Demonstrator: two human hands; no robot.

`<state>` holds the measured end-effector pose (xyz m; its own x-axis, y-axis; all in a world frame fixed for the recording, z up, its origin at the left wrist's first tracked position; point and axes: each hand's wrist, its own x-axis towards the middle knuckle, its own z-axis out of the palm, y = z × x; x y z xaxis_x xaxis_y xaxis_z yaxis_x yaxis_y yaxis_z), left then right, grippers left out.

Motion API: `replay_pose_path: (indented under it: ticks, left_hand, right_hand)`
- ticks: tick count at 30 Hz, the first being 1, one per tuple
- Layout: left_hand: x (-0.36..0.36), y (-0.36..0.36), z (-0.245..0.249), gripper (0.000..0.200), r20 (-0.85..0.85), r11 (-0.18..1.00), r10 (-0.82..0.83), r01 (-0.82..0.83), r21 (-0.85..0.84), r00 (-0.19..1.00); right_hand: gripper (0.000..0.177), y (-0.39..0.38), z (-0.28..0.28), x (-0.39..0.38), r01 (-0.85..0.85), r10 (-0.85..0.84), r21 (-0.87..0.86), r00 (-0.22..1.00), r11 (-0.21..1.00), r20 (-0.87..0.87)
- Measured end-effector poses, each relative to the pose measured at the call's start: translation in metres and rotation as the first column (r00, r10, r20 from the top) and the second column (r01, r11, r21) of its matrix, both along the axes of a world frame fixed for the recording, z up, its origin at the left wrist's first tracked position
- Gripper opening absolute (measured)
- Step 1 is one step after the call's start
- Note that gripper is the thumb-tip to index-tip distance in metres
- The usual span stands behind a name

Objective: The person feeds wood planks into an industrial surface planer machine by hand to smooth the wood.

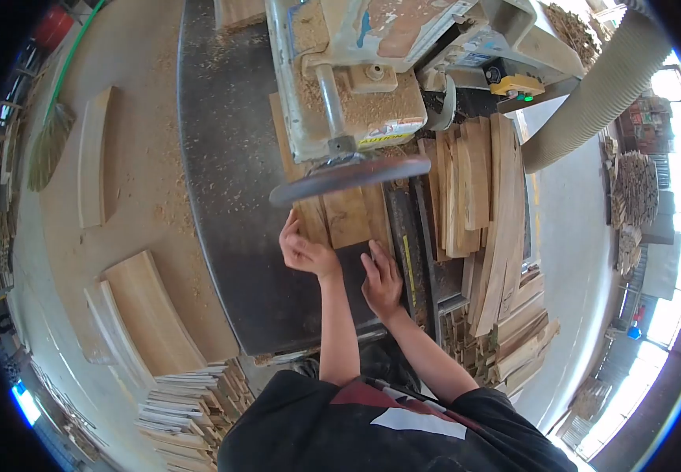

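Wooden boards (347,223) lie side by side on the dark machine table, their far ends under the planer-like woodworking machine (360,98). My left hand (304,252) is at the near left corner of the boards, fingers bent in and closed on the edge of the left board (311,218). My right hand (383,281) lies at the near right end of the boards, fingers stretched forward and apart, the tips touching the wood. Above the boards, a round handwheel (350,179) hides part of them.
Right of a dark metal rail (409,252) lies a stack of boards (470,185). A thick ribbed hose (592,90) runs to the upper right. Wood shavings cover the dark table (230,189). More boards (147,311) and a broom (51,145) are at left.
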<state>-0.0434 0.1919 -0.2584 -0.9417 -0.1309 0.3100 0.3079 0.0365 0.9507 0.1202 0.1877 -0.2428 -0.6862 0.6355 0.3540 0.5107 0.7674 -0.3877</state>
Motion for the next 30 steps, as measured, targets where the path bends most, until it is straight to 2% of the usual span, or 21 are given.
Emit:
replay_pose_path:
  ticks: [1, 2, 3, 4, 5, 7, 10, 12, 13, 15, 17, 18, 19, 21, 23, 24, 25, 26, 27, 29, 30]
  left_hand:
    - [0.004, 0.002, -0.009, 0.054, 0.087, 0.99, -0.005, -0.007, 0.14, 0.996]
    - [0.007, 0.0, -0.012, 0.054, 0.096, 0.991, -0.009, -0.004, 0.134, 0.995]
    - [0.009, -0.004, -0.013, 0.06, 0.134, 0.999, 0.049, -0.048, -0.008, 0.99]
    - [0.011, -0.006, -0.015, 0.067, 0.158, 0.985, 0.114, -0.091, -0.148, 0.981]
    - [0.011, -0.005, -0.019, 0.067, 0.151, 0.985, 0.118, -0.097, -0.142, 0.981]
    - [0.003, 0.005, -0.031, 0.059, 0.161, 0.986, 0.099, -0.118, 0.114, 0.982]
    - [-0.01, 0.019, -0.038, 0.054, 0.215, 0.974, 0.022, -0.069, 0.216, 0.976]
    - [-0.019, 0.041, -0.038, 0.045, 0.241, 0.916, 0.026, -0.12, 0.384, 0.97]
    - [-0.026, 0.051, -0.028, 0.043, 0.229, 0.957, 0.084, -0.142, 0.251, 0.97]
    - [-0.042, 0.059, -0.017, 0.041, 0.191, 0.981, 0.14, -0.162, 0.108, 0.972]
    - [-0.06, 0.056, -0.017, 0.032, 0.196, 0.995, 0.102, -0.099, -0.028, 0.975]
    - [-0.068, 0.048, -0.019, 0.032, 0.182, 0.994, 0.112, -0.109, -0.024, 0.977]
    - [-0.076, 0.038, -0.021, 0.048, 0.155, 0.992, 0.032, -0.012, -0.126, 0.987]
    - [-0.098, 0.032, -0.008, 0.051, 0.436, 0.988, -0.111, 0.145, -0.045, 0.893]
    - [-0.143, 0.044, 0.055, 0.063, 0.5, 0.993, -0.111, 0.073, 0.094, 0.859]
    - [-0.179, 0.05, 0.05, 0.057, 0.408, 0.992, -0.122, 0.117, 0.039, 0.905]
    - [-0.216, 0.071, 0.07, 0.047, 0.227, 0.984, -0.177, 0.169, 0.052, 0.958]
    - [-0.262, 0.093, 0.061, 0.038, 0.165, 0.971, -0.226, 0.208, 0.12, 0.96]
    - [-0.294, 0.122, 0.074, 0.034, 0.082, 0.964, -0.254, 0.245, 0.106, 0.964]
    - [-0.361, 0.174, 0.065, 0.034, -0.013, 0.944, -0.316, 0.314, -0.099, 0.949]
    - [-0.415, 0.2, 0.021, 0.038, -0.122, 0.908, -0.367, 0.327, -0.261, 0.922]
  right_hand:
    - [0.042, 0.0, 0.0, 0.0, 0.004, -0.005, -0.028, 1.0, 1.0, -0.024]
    - [0.039, 0.0, 0.0, 0.0, 0.009, -0.011, -0.057, 0.999, 0.998, -0.048]
    - [0.028, -0.001, 0.0, -0.001, 0.021, -0.024, -0.065, 0.998, 0.998, -0.05]
    - [0.028, -0.003, -0.001, 0.003, 0.019, -0.022, -0.066, 0.999, 0.998, -0.049]
    - [0.031, -0.007, -0.005, 0.006, 0.024, -0.028, -0.085, 0.999, 0.996, -0.042]
    - [0.035, 0.0, -0.011, 0.005, 0.013, -0.018, -0.082, 0.998, 0.997, -0.065]
    - [0.031, 0.004, -0.007, 0.0, 0.004, -0.006, -0.029, 0.998, 1.0, -0.062]
    - [0.031, 0.001, -0.002, 0.003, -0.001, 0.001, -0.063, 1.0, 0.998, 0.002]
    - [0.023, 0.0, 0.001, 0.004, -0.008, 0.01, -0.091, 1.0, 0.996, 0.026]
    - [0.024, 0.0, 0.002, 0.007, -0.011, 0.014, -0.097, 0.999, 0.995, 0.032]
    - [0.022, -0.004, 0.003, 0.008, -0.011, 0.016, -0.111, 0.999, 0.994, 0.042]
    - [0.022, -0.01, 0.0, 0.005, -0.023, 0.027, -0.108, 0.999, 0.994, 0.027]
    - [0.026, -0.012, -0.003, 0.003, 0.024, -0.026, -0.092, 1.0, 0.996, -0.017]
    - [0.029, -0.014, -0.014, 0.005, 0.093, -0.101, -0.113, 0.993, 0.989, -0.061]
    - [0.026, -0.013, -0.005, 0.007, 0.085, -0.087, -0.075, 0.996, 0.994, -0.022]
    - [0.023, -0.01, -0.003, 0.004, 0.078, -0.077, -0.052, 0.997, 0.996, 0.013]
    - [0.025, -0.01, -0.007, 0.004, 0.079, -0.077, -0.072, 0.996, 0.994, 0.036]
    - [0.025, -0.004, -0.009, 0.002, 0.085, -0.082, -0.065, 0.996, 0.994, 0.044]
    - [0.026, -0.002, -0.009, 0.002, 0.082, -0.081, -0.061, 0.996, 0.995, 0.029]
    - [0.024, -0.008, -0.003, 0.001, 0.081, -0.079, -0.064, 0.996, 0.995, 0.031]
    - [0.023, -0.007, -0.002, -0.003, 0.095, -0.093, -0.045, 0.995, 0.995, 0.041]
